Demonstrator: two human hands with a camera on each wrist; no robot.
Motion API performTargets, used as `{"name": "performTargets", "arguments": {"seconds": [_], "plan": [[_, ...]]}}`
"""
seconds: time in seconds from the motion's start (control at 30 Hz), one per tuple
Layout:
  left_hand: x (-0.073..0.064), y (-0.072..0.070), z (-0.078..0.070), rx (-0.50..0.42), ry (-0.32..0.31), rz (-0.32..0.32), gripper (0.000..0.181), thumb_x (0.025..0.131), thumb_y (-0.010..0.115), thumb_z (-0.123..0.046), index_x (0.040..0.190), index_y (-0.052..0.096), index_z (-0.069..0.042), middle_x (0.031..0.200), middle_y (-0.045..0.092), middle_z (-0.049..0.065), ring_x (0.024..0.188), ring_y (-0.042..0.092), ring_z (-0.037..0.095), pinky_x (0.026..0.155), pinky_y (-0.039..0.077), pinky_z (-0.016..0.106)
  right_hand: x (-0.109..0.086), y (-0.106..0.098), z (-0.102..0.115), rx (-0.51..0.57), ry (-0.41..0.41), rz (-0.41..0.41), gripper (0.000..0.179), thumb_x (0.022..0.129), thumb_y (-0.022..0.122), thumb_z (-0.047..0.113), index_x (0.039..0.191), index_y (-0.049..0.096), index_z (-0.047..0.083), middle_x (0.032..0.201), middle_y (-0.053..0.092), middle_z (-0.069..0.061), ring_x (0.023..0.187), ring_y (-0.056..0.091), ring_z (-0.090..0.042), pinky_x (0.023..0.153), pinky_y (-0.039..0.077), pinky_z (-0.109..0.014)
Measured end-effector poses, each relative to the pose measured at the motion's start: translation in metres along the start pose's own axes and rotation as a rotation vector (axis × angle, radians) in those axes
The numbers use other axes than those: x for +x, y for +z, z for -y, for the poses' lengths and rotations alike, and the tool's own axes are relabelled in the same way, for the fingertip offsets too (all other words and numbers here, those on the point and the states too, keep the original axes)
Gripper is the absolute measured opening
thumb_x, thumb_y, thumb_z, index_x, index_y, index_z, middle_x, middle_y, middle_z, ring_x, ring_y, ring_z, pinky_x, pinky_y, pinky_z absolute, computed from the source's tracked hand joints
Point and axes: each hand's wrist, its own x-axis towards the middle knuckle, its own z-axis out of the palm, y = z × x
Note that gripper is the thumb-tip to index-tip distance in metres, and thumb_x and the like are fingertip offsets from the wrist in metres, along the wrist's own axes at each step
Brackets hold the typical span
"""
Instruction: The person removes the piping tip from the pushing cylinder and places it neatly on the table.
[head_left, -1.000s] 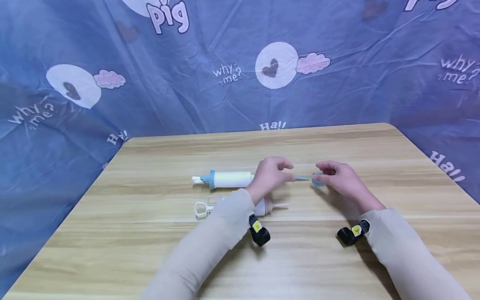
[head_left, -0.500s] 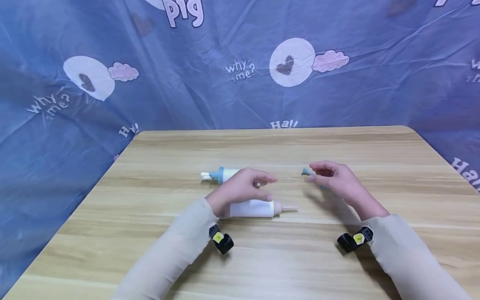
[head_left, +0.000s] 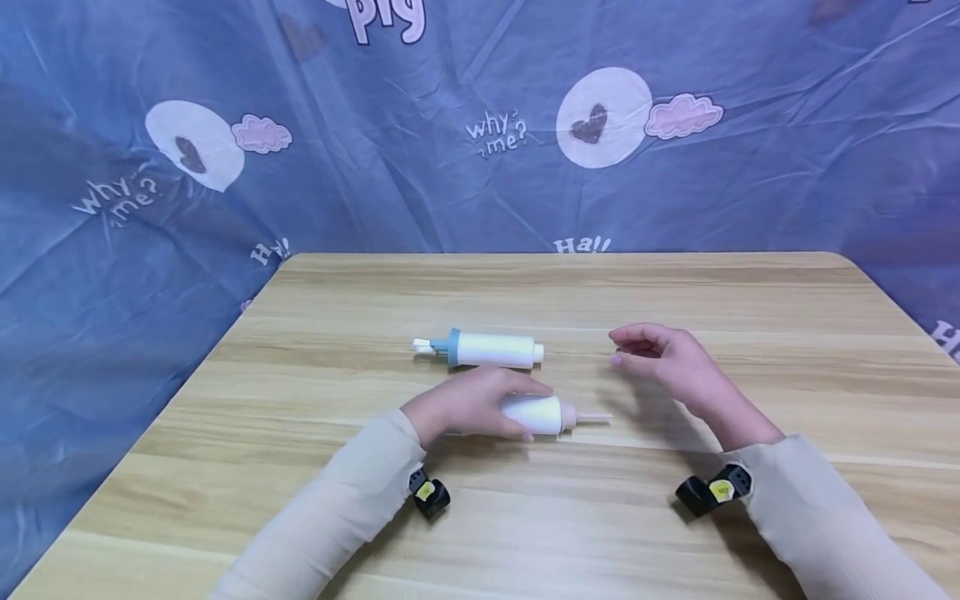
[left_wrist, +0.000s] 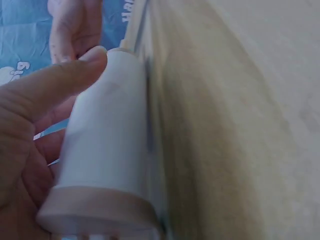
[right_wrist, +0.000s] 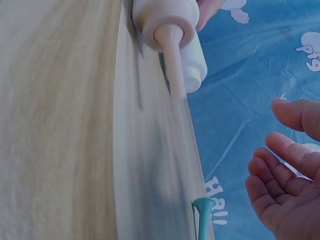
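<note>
My left hand (head_left: pixel 472 402) lies over a white syringe (head_left: pixel 538 415) with a long pale-pink nozzle. Its thumb is on one side of the barrel (left_wrist: pixel 107 120) and its fingers on the other. The handle end is hidden by the hand in the head view. My right hand (head_left: pixel 675 371) hovers over the table at the right, fingers loosely bent and nothing between them. Below and apart from it, the right wrist view has a teal nozzle (right_wrist: pixel 203 217) with a flared end on the table; the hand hides it in the head view.
A second white syringe (head_left: pixel 497 350) with a blue collar and a short white tip lies just behind the first. Both are on a wood-grain table (head_left: pixel 585 517). A blue printed cloth (head_left: pixel 420 167) hangs behind the table's far edge.
The left hand has drawn back from the blue-collared syringe's nozzle end and come down around the pink-nozzled syringe. The right hand has let go of the teal nozzle, now on the table.
</note>
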Motion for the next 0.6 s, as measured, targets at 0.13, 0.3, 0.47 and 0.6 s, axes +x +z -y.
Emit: {"name": "performTargets", "arguments": {"seconds": [0.13,0.3,0.47,0.6], "plan": [[0.0,0.003,0.0,0.094,-0.009,-0.002,0.057,0.077,0.075,-0.027,0.129,0.056,-0.016,0.125,0.06,-0.002,0.111,0.056,0.012,0.093,0.043,0.025,-0.001,0.003,0.001,0.005,-0.016,-0.001,0.043,0.085,0.067,0.015,0.121,0.056,-0.005,0.114,0.06,-0.022,0.087,0.054,0.005,0.075,0.045,-0.012],[0.0,0.005,0.0,0.162,-0.046,0.003,0.063,0.075,0.076,-0.032,0.132,0.053,-0.022,0.127,0.059,-0.005,0.108,0.058,0.013,0.09,0.045,0.028,-0.002,0.006,0.001,0.007,-0.014,0.008,0.041,0.085,0.067,0.014,0.119,0.056,-0.006,0.114,0.06,-0.022,0.086,0.054,0.005,0.076,0.045,-0.011],[0.0,0.005,-0.001,0.178,-0.062,0.021,0.064,0.074,0.077,-0.033,0.132,0.052,-0.024,0.127,0.058,-0.006,0.108,0.058,0.014,0.09,0.046,0.029,-0.003,0.009,0.001,0.032,-0.019,0.016,0.039,0.084,0.067,0.012,0.117,0.057,-0.008,0.111,0.061,-0.023,0.085,0.055,0.004,0.076,0.046,-0.012],[-0.001,0.005,-0.001,0.155,-0.056,0.024,0.064,0.073,0.077,-0.033,0.131,0.054,-0.023,0.126,0.059,-0.006,0.106,0.058,0.012,0.088,0.046,0.027,-0.005,0.012,0.002,0.047,-0.023,0.034,0.037,0.085,0.066,0.011,0.116,0.058,-0.008,0.108,0.062,-0.022,0.085,0.056,0.002,0.075,0.046,-0.014]]}}
